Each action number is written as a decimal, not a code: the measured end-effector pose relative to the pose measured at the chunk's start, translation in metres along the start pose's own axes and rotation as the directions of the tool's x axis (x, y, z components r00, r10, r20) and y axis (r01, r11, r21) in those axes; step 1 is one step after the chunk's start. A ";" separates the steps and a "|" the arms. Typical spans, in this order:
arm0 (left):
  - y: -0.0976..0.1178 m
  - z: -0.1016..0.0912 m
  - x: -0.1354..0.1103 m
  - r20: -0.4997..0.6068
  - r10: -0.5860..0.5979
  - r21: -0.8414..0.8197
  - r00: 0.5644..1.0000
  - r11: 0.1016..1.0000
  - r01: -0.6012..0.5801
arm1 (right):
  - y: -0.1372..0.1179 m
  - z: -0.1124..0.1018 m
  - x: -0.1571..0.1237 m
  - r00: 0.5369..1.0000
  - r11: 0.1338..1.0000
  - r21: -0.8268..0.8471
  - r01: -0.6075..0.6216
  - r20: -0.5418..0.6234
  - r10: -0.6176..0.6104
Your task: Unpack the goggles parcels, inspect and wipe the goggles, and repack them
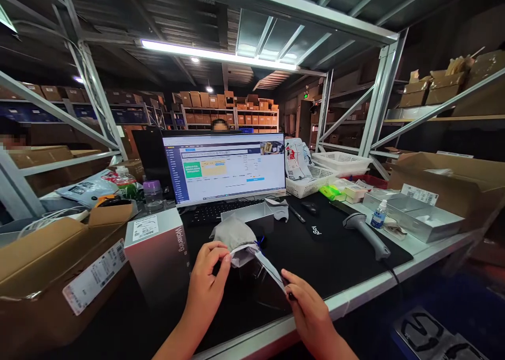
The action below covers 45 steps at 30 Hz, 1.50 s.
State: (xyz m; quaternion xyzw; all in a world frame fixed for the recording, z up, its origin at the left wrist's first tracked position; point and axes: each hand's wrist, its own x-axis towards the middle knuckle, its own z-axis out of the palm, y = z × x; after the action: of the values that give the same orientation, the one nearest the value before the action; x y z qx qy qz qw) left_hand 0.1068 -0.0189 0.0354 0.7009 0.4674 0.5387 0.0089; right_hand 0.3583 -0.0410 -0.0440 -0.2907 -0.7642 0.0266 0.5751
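Observation:
A soft grey cloth pouch lies on the black desk mat, its mouth facing me. The thumb and fingers of my left hand pinch the left edge of that mouth. A pale flat strap runs from the pouch's right side down to my right hand. The fingers of my right hand are closed on the strap's end, where a small dark piece shows. What is inside the pouch cannot be made out. Behind it sits an open grey box, with a silver-grey carton to the left.
A monitor and keyboard stand behind the pouch. On the right are a mouse, a barcode scanner, a spray bottle and white baskets. An open cardboard box occupies the left. Metal shelf posts frame the desk.

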 end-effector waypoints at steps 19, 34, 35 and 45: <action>0.040 0.028 0.094 0.687 -0.022 0.253 0.726 0.944 -0.210 | -0.001 -0.001 0.020 0.992 0.989 0.137 0.063 0.104 -0.077; 0.032 -0.021 0.035 0.202 -0.227 0.362 0.953 0.921 0.143 | 0.004 0.009 0.013 0.936 0.922 0.244 -0.300 -0.113 0.335; 0.030 -0.020 0.022 0.188 -0.270 0.396 0.944 0.901 0.178 | 0.003 0.009 0.012 0.933 0.916 0.258 -0.308 -0.108 0.344; 0.027 0.032 0.003 0.192 -0.414 0.536 0.890 0.804 0.259 | -0.003 0.021 -0.006 0.956 0.940 0.239 -0.243 -0.108 0.274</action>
State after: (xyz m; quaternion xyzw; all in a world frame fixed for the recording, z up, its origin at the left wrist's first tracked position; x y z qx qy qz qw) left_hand 0.1486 -0.0161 0.0379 0.6570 0.7010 0.2774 -0.0041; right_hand 0.3391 -0.0397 -0.0554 -0.3232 -0.6692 0.1674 0.6478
